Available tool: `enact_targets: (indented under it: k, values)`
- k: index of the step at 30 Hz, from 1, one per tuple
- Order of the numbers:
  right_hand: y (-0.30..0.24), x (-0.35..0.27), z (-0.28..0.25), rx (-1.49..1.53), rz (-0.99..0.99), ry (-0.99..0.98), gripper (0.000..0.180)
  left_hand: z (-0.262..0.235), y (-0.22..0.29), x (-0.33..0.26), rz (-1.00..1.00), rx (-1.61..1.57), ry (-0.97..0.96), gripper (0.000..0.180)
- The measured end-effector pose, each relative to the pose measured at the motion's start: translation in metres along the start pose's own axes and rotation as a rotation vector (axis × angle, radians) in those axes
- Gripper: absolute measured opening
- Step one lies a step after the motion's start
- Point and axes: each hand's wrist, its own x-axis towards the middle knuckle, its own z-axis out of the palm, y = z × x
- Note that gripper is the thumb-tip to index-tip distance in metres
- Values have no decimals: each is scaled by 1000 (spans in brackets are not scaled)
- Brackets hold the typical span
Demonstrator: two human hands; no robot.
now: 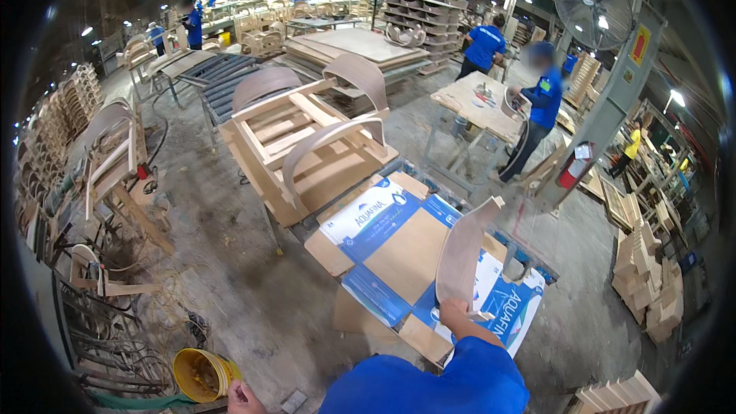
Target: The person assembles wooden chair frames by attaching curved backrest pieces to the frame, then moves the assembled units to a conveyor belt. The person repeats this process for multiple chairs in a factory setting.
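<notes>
Brown, curved wooden panel (458, 257), one piece, held by its lower end in the right hand (454, 313), whose fingers are closed on it, their tips hidden. The panel rises from the hand toward the far right edge of the bench, over the right half of its covering; whether it rests there cannot be made out.

Left hand (244, 399): at the lower border of the view, well apart from the bench, partly cut off. How far its fingers are spread, and whether it has hold of anything, cannot be told. Just beside it in the view, a yellow bucket (223, 374), tilted, brown matter inside.

Bench covering: flattened cardboard (399, 253), blue, white and brown, spread to the bench's near edge and overhanging its near right corner.

Past the bench's far left side: a brown board (316, 203) carrying a chair frame (287, 126) of pale slats with curved brown parts; one curved part arches along the board's right side.

Beyond the far edge: a work table (468, 100) with small tools at its middle; at its right edge, a co-worker (546, 103) in blue.

Farther right: grey pillar (606, 103); large round fan (592, 4) above.
</notes>
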Motion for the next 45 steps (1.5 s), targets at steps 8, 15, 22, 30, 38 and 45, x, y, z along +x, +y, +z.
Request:
enact_targets:
  k: [8, 15, 22, 30, 38, 45]
  values:
    - [15, 1, -62, -1, -133, 415, 15, -3, -21, -23, -121, 122, -220, 40]
    - [56, 22, -189, 306, 181, 851, 29, -12, -26, -15, -59, 88, -263, 39]
    - [90, -25, -253, 767, 254, 1283, 27, -28, -26, -11, -15, -108, -125, 32]
    - [69, -77, -285, 1634, -457, 1003, 17, -3, 15, 26, 313, -185, -125, 32]
    - [-54, -115, -326, 1918, -1033, 129, 22, -42, 86, 59, 419, 269, 157, 72]
    - [-179, -143, -353, 1596, -1230, -125, 19, -106, -20, 72, 270, 170, 317, 73]
